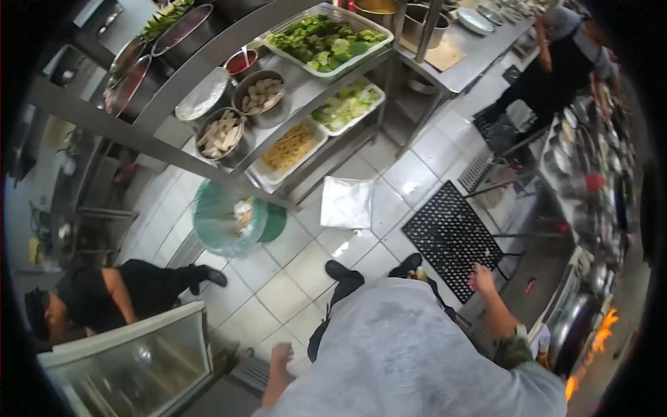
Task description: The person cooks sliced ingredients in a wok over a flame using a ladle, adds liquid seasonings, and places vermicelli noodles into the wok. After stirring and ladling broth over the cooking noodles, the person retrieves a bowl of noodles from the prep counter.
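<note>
My left hand [281, 354] hangs low beside the grey shirt, over the tiled floor; its fingers look curled, but whether it holds anything is too small to tell. On the other side, my right hand [481, 278] is raised over the edge of a black perforated mat [451, 233], its fingers partly bent and blurred. Neither hand visibly touches an object. A flat white square item [347, 202] lies on the floor ahead of my shoes.
A green bin with a clear liner [226, 219] stands ahead left, below a steel shelf with food trays [326, 73]. One person [114, 299] bends by a glass-lidded unit [139, 354] at left; another person [556, 62] stands far right. Flames [603, 330] rise near a pan at right.
</note>
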Motion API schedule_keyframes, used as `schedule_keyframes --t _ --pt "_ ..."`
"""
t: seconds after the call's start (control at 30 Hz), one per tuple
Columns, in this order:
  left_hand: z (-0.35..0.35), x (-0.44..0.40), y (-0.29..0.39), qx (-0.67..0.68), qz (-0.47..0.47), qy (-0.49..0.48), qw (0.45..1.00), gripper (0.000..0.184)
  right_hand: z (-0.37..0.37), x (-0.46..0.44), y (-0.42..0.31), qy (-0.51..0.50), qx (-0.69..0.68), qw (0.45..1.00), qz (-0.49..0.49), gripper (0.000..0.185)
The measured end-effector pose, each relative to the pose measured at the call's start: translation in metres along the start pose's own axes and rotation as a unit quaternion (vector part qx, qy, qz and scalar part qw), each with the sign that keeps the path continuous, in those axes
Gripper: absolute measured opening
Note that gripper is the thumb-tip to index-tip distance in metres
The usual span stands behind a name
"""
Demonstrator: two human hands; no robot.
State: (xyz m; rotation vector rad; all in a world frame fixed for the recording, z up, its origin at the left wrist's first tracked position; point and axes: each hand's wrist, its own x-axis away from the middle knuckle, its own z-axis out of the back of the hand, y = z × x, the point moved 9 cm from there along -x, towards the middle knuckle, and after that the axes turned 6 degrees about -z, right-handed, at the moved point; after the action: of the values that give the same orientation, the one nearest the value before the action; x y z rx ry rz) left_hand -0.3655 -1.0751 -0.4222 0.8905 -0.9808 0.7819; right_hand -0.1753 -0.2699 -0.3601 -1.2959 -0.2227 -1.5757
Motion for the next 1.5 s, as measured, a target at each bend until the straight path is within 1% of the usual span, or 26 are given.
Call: schedule_keyframes --t 0.03,0.1,0.13,0.17,0.2,0.23,0.3,0.33,0.37,0.43,0.47,0.5,0.53,0.57,0.7,0.87,1.0,1.07,1.13,1.2,1.27,1.3,1.37,1.4,1.47,1.5 --pt "0.006 -0.010 0.028 -0.021 -0.019 0.034 0.999 0.027 0.015 -0.004 0.038 0.045 -0.076 0.996 -0.022 0.035" --pt "-0.010 0.009 0.139 -0.039 -0.136 0.081 0.987 0.020 0.028 0.023 0.102 0.001 -0.227 0.972 -0.054 0.032" --pt "-0.025 0.032 0.207 -0.017 -0.178 0.118 0.977 0.017 0.022 -0.007 0.135 -0.035 0.031 0.979 0.199 0.031" --pt "-0.052 0.041 0.257 -0.032 -0.198 0.109 0.974 0.017 0.020 -0.018 0.180 0.043 0.225 0.863 0.450 0.031" --pt "-0.078 0.054 0.298 -0.021 -0.241 0.108 0.964 0.017 0.017 -0.007 0.191 -0.040 0.081 0.986 0.140 0.030" --pt "-0.104 0.064 0.336 -0.011 -0.281 0.094 0.955 0.017 0.014 0.057 0.189 0.001 -0.103 0.978 -0.180 0.029" --pt "-0.170 0.089 0.399 -0.129 -0.372 0.044 0.918 0.018 -0.003 0.044 0.238 -0.031 -0.210 0.945 -0.250 0.035" --pt "-0.203 0.088 0.423 -0.210 -0.431 0.009 0.878 0.019 -0.015 -0.045 0.323 0.011 -0.028 0.999 0.023 0.037" --pt "-0.240 0.112 0.440 -0.215 -0.448 -0.006 0.868 0.018 -0.008 0.017 0.269 0.006 -0.264 0.948 -0.178 0.034" --pt "-0.296 0.088 0.462 -0.332 -0.530 -0.071 0.777 0.017 -0.005 0.022 0.239 0.016 -0.301 0.938 -0.173 0.028" --pt "-0.348 0.155 0.467 -0.390 -0.513 -0.115 0.756 0.018 -0.009 0.010 0.235 0.015 -0.325 0.931 -0.166 0.030" --pt "-0.350 0.085 0.465 -0.383 -0.492 -0.138 0.769 0.018 0.005 0.021 0.206 0.044 -0.336 0.927 -0.161 0.031" --pt "-0.380 0.093 0.461 -0.412 -0.470 -0.226 0.747 0.019 0.014 0.024 0.179 0.031 -0.329 0.930 -0.158 0.031" --pt "-0.394 0.076 0.451 -0.388 -0.408 -0.265 0.783 0.017 0.023 0.019 0.159 0.036 -0.298 0.942 -0.147 0.029" --pt "-0.434 0.058 0.438 -0.519 -0.297 -0.251 0.762 0.017 0.066 0.025 0.087 0.069 -0.389 0.917 -0.056 0.024" --pt "-0.518 0.050 0.478 -0.615 -0.254 -0.248 0.704 0.017 0.109 0.044 0.019 0.084 -0.458 0.883 0.057 0.022" --pt "-0.631 0.054 0.541 -0.647 -0.277 -0.274 0.656 0.018 0.154 0.076 0.005 0.126 -0.369 0.919 0.052 0.025" --pt "-0.709 0.072 0.566 -0.645 -0.319 -0.306 0.623 0.018 0.182 0.093 0.011 0.208 -0.315 0.925 0.043 0.027" --pt "-0.813 0.115 0.563 -0.655 -0.494 -0.367 0.437 0.018 0.206 0.117 0.012 0.194 -0.374 0.906 0.032 0.028" --pt "-0.877 0.249 0.524 -0.611 -0.503 -0.411 0.453 0.026 0.242 0.153 0.018 0.277 -0.378 0.883 0.016 0.028" --pt "-0.931 0.326 0.485 -0.606 -0.525 -0.462 0.380 0.025 0.279 0.194 0.039 0.443 -0.305 0.843 0.006 0.025" --pt "-0.946 0.374 0.464 -0.595 -0.547 -0.481 0.340 0.023 0.295 0.228 0.053 0.493 -0.350 0.794 -0.062 0.023" --pt "-0.968 0.465 0.425 -0.569 -0.592 -0.514 0.247 0.021 0.308 0.296 0.114 0.635 -0.325 0.688 -0.129 0.021" --pt "-0.978 0.498 0.407 -0.554 -0.611 -0.527 0.205 0.020 0.307 0.347 0.143 0.723 -0.362 0.581 -0.091 0.021" --pt "-1.006 0.536 0.377 -0.539 -0.565 -0.586 0.217 0.020 0.314 0.452 0.169 0.782 -0.239 0.500 -0.285 0.026" --pt "-1.015 0.566 0.361 -0.541 -0.572 -0.586 0.191 0.019 0.307 0.477 0.203 0.763 -0.195 0.507 -0.350 0.030"
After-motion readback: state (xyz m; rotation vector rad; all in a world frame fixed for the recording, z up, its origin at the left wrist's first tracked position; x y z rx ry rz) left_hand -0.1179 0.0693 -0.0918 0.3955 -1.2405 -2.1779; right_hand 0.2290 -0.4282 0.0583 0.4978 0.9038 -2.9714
